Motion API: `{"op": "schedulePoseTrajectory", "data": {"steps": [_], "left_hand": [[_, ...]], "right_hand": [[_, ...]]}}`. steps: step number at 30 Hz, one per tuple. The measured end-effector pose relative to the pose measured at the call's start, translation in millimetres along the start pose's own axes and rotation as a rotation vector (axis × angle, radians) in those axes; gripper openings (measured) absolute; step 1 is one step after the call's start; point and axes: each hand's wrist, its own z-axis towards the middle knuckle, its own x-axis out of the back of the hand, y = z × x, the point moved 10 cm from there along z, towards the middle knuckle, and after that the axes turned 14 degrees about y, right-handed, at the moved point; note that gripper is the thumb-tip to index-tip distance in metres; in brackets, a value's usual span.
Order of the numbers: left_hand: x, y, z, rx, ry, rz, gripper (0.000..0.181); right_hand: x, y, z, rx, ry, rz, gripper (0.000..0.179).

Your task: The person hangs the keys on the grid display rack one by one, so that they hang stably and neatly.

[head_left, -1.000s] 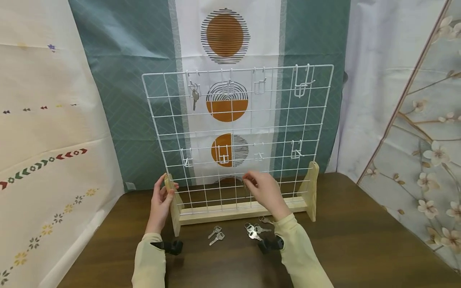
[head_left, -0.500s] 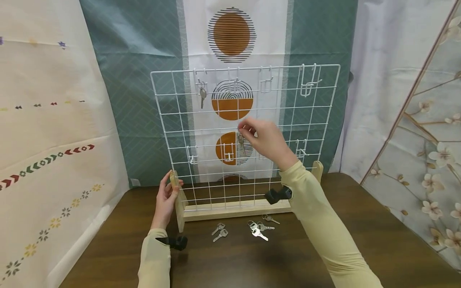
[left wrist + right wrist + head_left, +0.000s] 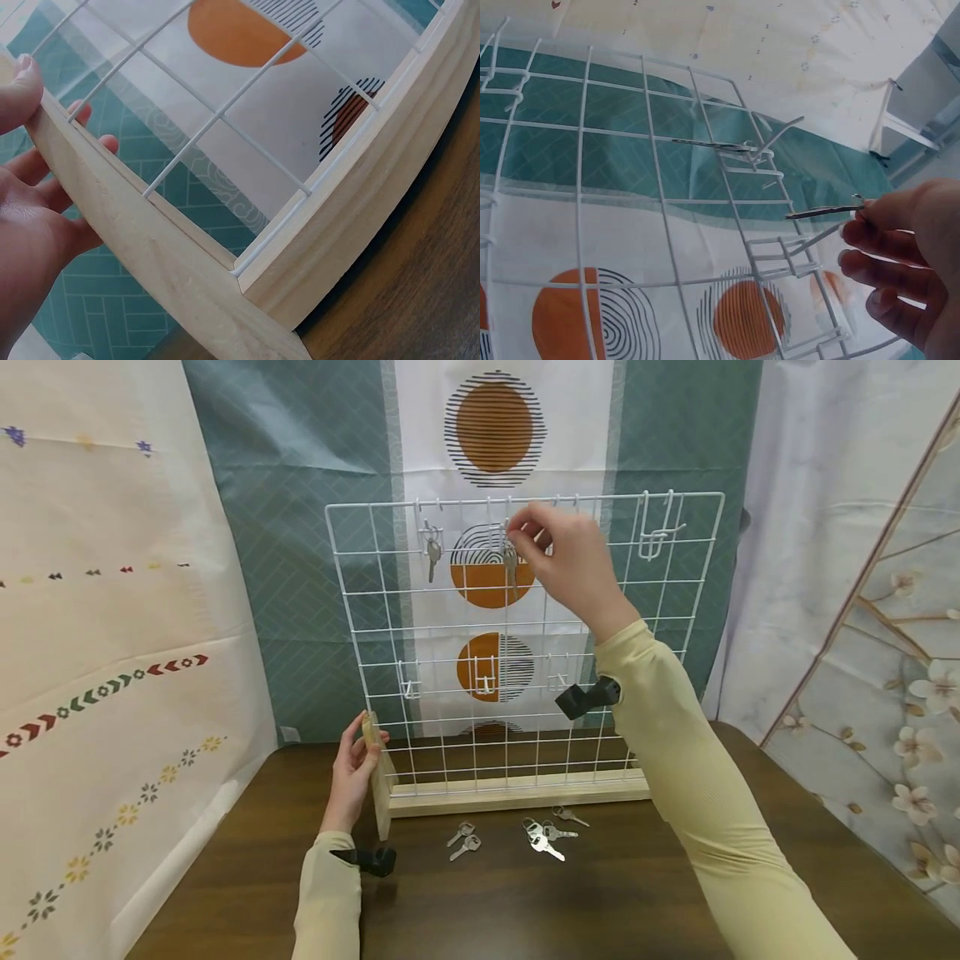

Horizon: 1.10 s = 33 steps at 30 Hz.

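Observation:
In the head view my right hand (image 3: 573, 560) is raised at the upper row of the white wire grid (image 3: 506, 625), pinching a key (image 3: 511, 567) by its small ring. The right wrist view has this key (image 3: 823, 213) edge-on, close beside the prong of a white wire hook (image 3: 780, 257). Another key (image 3: 433, 557) hangs from the hook to the left. Low on the left, my left hand (image 3: 352, 777) grips the grid's wooden side post (image 3: 381, 785). Its thumb and fingers lie on either side of that post (image 3: 127, 225) in the left wrist view.
Two keys (image 3: 466, 847) lie on the brown table (image 3: 480, 910) before the wooden base bar (image 3: 517, 796). Several more keys (image 3: 549, 843) lie to their right. A lower row has white hooks (image 3: 484, 681), and another hook (image 3: 660, 537) is at the upper right. Patterned cloth hangs behind.
My right hand has lifted the key from low in front of the grid up to its upper row. My left hand has stayed on the wooden post, while the head view has shifted slightly.

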Motion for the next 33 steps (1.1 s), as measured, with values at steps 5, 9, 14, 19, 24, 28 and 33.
{"op": "schedulePoseTrajectory", "data": {"steps": [5, 9, 14, 19, 24, 28, 33], "left_hand": [[0.7, 0.4, 1.4, -0.003, 0.006, -0.002, 0.058], [0.8, 0.2, 2.8, -0.002, 0.007, 0.016, 0.057], [0.3, -1.5, 2.5, 0.009, 0.002, 0.033, 0.058], [2.0, -3.4, 0.5, 0.021, 0.002, 0.039, 0.058], [1.7, -5.2, -0.8, 0.030, 0.002, 0.032, 0.058], [1.7, -5.4, -0.6, 0.035, 0.004, 0.033, 0.058], [1.1, -3.5, 1.7, 0.037, 0.003, 0.050, 0.058]], "right_hand": [[7, 0, 14.6, -0.032, 0.070, -0.011, 0.017], [5, 4, 19.8, -0.052, 0.078, -0.035, 0.017], [2, 11, 21.2, -0.100, 0.077, -0.046, 0.016], [-1, 14, 19.8, -0.120, 0.059, -0.055, 0.017], [-2, 15, 18.4, -0.113, 0.055, -0.068, 0.018], [-1, 13, 15.6, -0.105, 0.052, -0.067, 0.018], [3, 11, 2.8, -0.122, 0.047, -0.029, 0.017]]}}
